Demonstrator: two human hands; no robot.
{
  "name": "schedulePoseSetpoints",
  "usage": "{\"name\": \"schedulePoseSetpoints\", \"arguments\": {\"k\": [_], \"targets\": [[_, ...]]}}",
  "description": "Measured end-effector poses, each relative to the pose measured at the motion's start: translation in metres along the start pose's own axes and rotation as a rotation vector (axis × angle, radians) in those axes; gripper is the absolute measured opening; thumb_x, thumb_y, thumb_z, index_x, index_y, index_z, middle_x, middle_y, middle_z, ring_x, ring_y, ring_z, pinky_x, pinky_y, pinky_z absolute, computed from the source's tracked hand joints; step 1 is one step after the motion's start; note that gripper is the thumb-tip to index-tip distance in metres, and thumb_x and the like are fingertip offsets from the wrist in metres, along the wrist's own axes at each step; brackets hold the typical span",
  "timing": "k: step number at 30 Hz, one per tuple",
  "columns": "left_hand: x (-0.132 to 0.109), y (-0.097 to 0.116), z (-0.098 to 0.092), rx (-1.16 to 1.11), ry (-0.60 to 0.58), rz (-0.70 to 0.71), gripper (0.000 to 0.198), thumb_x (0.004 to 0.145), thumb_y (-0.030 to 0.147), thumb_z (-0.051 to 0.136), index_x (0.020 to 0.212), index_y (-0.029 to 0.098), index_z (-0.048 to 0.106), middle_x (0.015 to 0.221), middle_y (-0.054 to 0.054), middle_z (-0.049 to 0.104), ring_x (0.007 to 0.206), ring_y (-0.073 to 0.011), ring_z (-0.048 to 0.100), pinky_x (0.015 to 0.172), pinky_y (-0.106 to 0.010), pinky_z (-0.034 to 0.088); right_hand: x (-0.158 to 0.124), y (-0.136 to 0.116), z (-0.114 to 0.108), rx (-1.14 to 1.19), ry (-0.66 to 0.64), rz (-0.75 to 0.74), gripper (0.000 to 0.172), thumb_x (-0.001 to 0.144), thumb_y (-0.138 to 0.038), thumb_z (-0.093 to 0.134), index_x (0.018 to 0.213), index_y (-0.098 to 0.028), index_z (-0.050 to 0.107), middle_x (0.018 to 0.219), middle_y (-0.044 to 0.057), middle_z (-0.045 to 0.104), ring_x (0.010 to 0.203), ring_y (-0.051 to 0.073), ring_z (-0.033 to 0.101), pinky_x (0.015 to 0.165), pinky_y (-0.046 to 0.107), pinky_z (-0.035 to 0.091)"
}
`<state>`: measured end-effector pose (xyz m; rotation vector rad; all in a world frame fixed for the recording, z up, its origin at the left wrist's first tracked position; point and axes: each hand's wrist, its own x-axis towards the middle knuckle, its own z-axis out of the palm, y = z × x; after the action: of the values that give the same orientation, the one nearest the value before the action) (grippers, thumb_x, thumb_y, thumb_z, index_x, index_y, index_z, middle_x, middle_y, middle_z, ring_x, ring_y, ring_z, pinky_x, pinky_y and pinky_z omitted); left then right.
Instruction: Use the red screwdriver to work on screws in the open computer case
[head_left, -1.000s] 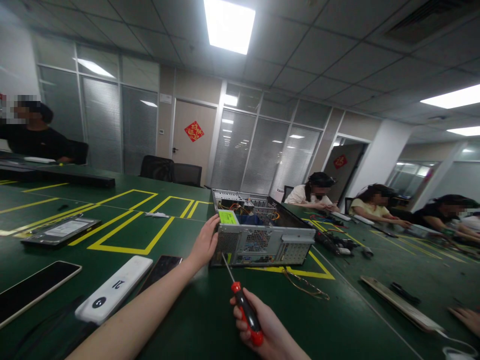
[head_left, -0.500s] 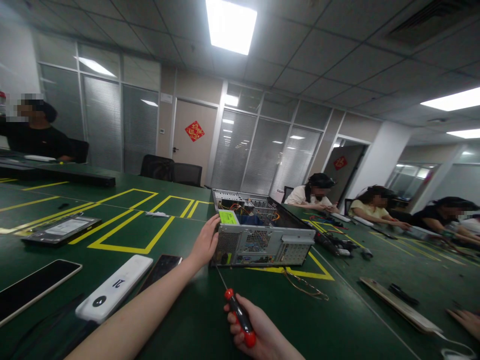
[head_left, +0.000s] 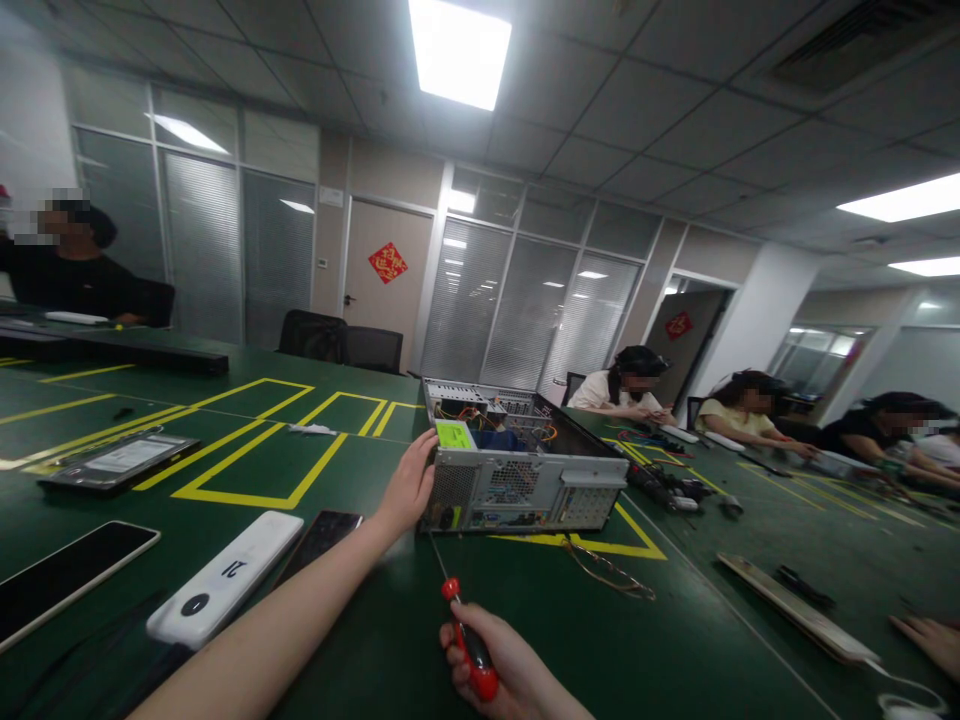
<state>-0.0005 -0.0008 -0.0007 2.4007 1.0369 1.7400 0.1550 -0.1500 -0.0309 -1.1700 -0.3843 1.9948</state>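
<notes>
Since a second earlier, the right grip (head_left: 506, 655) and its screwdriver (head_left: 472, 640) had shifted down and leftward, carrying the tip from in front of the computer case (head_left: 517, 482) to near its lower left corner. Green tabletop (head_left: 637, 650), marked with yellow tape (head_left: 232, 499), stretched across the view. On it, straight ahead, stood the case, open on top, a metal panel facing the wearer and coloured wires (head_left: 551, 432) inside. Its left edge lay against the fingers of the left grip (head_left: 409, 488); whether they pinched it could not be told. The left arm (head_left: 300, 600) reached forward, nearly straight. Nearer the wearer than the case, the right grip was wrapped around the red-and-black handle, the shaft slanting up and left. Tip contact was unclear. Beside the left fingertips was a yellow-green label (head_left: 453, 434).
</notes>
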Motion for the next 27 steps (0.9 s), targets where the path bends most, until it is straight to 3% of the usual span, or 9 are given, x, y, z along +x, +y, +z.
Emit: {"name": "schedulePoseSetpoints", "arguments": {"k": [5, 8, 12, 16, 20, 23, 27], "targets": [[0.000, 0.000, 0.000, -0.002, -0.007, -0.008, 0.042, 0.093, 0.024, 0.029, 0.134, 0.020, 0.029, 0.140, -0.011, 0.034, 0.132, -0.0203, 0.031, 0.109, -0.044, 0.029, -0.003, 0.000, 0.005, 0.140, -0.107, 0.141, 0.035, 0.085, -0.044, 0.046, 0.089, -0.011, 0.059, 0.062, 0.004, 0.061, 0.052, 0.010, 0.057, 0.049, 0.019, 0.045], [0.000, -0.001, 0.000, -0.007, -0.005, -0.005, 0.042, 0.092, 0.024, 0.029, 0.135, 0.019, 0.029, 0.141, -0.011, 0.034, 0.132, -0.0205, 0.031, 0.109, -0.044, 0.028, -0.004, -0.001, 0.004, 0.127, -0.124, 0.156, 0.039, 0.086, -0.048, 0.041, 0.093, -0.015, 0.059, 0.061, 0.002, 0.059, 0.044, 0.007, 0.049, 0.039, 0.014, 0.037], [0.000, -0.001, 0.001, -0.015, -0.002, -0.014, 0.042, 0.092, 0.024, 0.029, 0.135, 0.020, 0.030, 0.141, -0.011, 0.035, 0.132, -0.0212, 0.031, 0.109, -0.046, 0.028, 0.000, 0.000, -0.003, 0.124, -0.162, 0.163, 0.033, 0.083, -0.044, 0.051, 0.077, -0.013, 0.057, 0.056, 0.000, 0.053, 0.039, 0.002, 0.040, 0.034, 0.008, 0.026], [0.000, 0.000, 0.001, -0.015, -0.005, -0.014, 0.042, 0.092, 0.025, 0.029, 0.134, 0.019, 0.030, 0.141, -0.011, 0.034, 0.133, -0.0203, 0.030, 0.110, -0.044, 0.028, 0.002, 0.002, -0.003, 0.172, -0.088, 0.124, 0.029, 0.084, -0.036, 0.051, 0.072, -0.010, 0.056, 0.052, 0.000, 0.052, 0.042, 0.003, 0.046, 0.040, 0.009, 0.036], [0.001, 0.001, 0.000, -0.016, -0.004, -0.014, 0.042, 0.093, 0.025, 0.028, 0.134, 0.019, 0.031, 0.140, -0.011, 0.035, 0.132, -0.0200, 0.032, 0.109, -0.044, 0.029, -0.001, 0.000, 0.000, 0.203, -0.058, 0.140, 0.035, 0.085, -0.042, 0.048, 0.085, -0.008, 0.059, 0.060, 0.004, 0.059, 0.050, 0.009, 0.057, 0.044, 0.016, 0.045], [0.001, 0.001, -0.001, -0.015, 0.005, -0.008, 0.042, 0.092, 0.024, 0.028, 0.134, 0.020, 0.031, 0.140, -0.011, 0.035, 0.132, -0.0200, 0.032, 0.109, -0.044, 0.029, -0.002, -0.002, -0.002, 0.184, -0.114, 0.158, 0.034, 0.084, -0.042, 0.049, 0.092, -0.011, 0.060, 0.061, 0.002, 0.059, 0.043, 0.006, 0.051, 0.038, 0.013, 0.038], [0.001, 0.001, 0.000, -0.017, 0.004, 0.002, 0.042, 0.092, 0.024, 0.028, 0.135, 0.020, 0.030, 0.140, -0.011, 0.035, 0.132, -0.0204, 0.032, 0.109, -0.045, 0.029, -0.001, -0.001, -0.005, 0.174, -0.143, 0.140, 0.031, 0.083, -0.042, 0.052, 0.078, -0.011, 0.058, 0.055, 0.000, 0.052, 0.038, 0.002, 0.040, 0.033, 0.007, 0.026]]}}
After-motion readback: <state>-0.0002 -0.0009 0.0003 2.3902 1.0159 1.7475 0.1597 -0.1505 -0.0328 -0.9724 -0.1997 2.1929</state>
